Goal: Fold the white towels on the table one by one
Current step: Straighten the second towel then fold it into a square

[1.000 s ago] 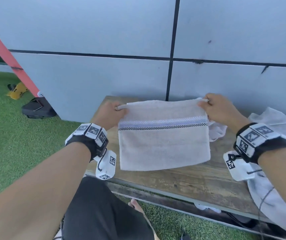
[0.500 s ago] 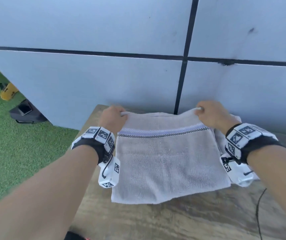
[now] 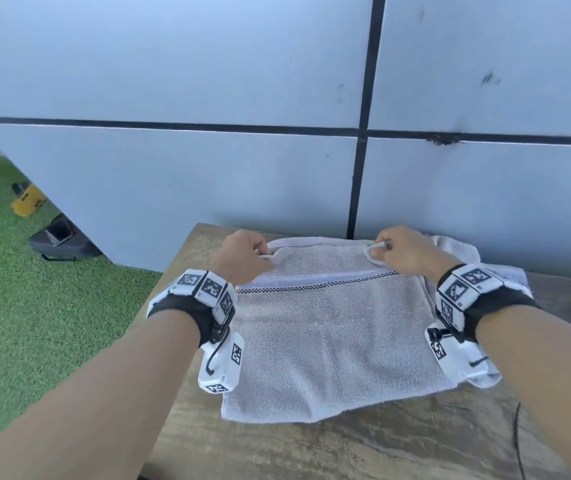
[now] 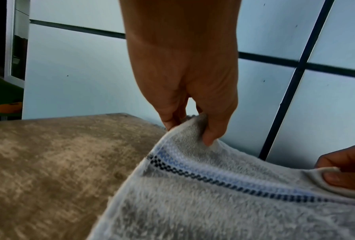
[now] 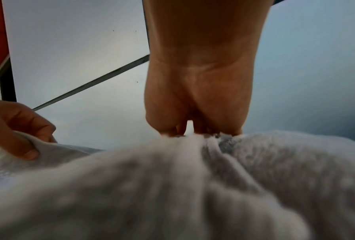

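Left hand (image 3: 242,259) and right hand (image 3: 403,252) each pinching a far corner of the striped white towel (image 3: 329,337); towel lying on the wooden table (image 3: 363,448).

I see the towel (image 3: 329,341) lying on the table (image 3: 311,452), close to the wall (image 3: 173,168) behind it. My left hand (image 3: 242,258) holds its far left corner, my right hand (image 3: 405,252) its far right corner. Another towel (image 3: 457,249) lies under it, at the right.

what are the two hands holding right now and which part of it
Both hold the white towel by its far edge: the left hand pinches the far left corner, the right hand the far right corner. The rest lies on the table.
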